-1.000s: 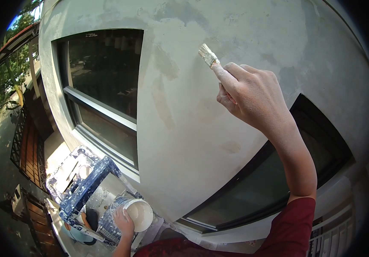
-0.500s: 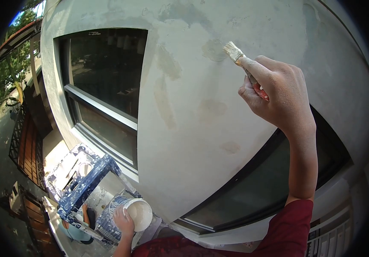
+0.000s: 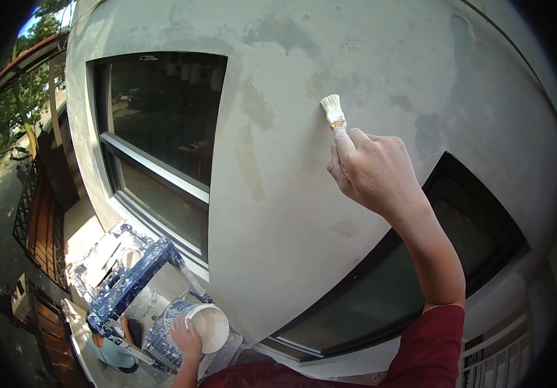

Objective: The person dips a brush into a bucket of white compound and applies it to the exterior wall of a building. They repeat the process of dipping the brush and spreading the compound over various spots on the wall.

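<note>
My right hand (image 3: 375,169) is closed around a paintbrush (image 3: 333,111), whose pale, coated bristles point up at the grey wall (image 3: 278,239). Whether the bristles touch the wall cannot be made out. Damp-looking patches mark the plaster near the brush and beside the window. Low in the view, my left hand (image 3: 187,337) grips a white bucket (image 3: 221,328) at its rim and side; whitish paint is inside it. The bucket is beside a paint-splattered blue ladder (image 3: 130,278).
A framed window (image 3: 162,116) is on the left, and a dark window (image 3: 382,291) spans the lower right. Below the ladder, a person in a light blue top (image 3: 112,354) is partly visible. A brown gate (image 3: 46,236) and trees stand at far left.
My right hand and the brush have moved down and left across the wall, and the brush now points more upright. My left hand remains on the bucket.
</note>
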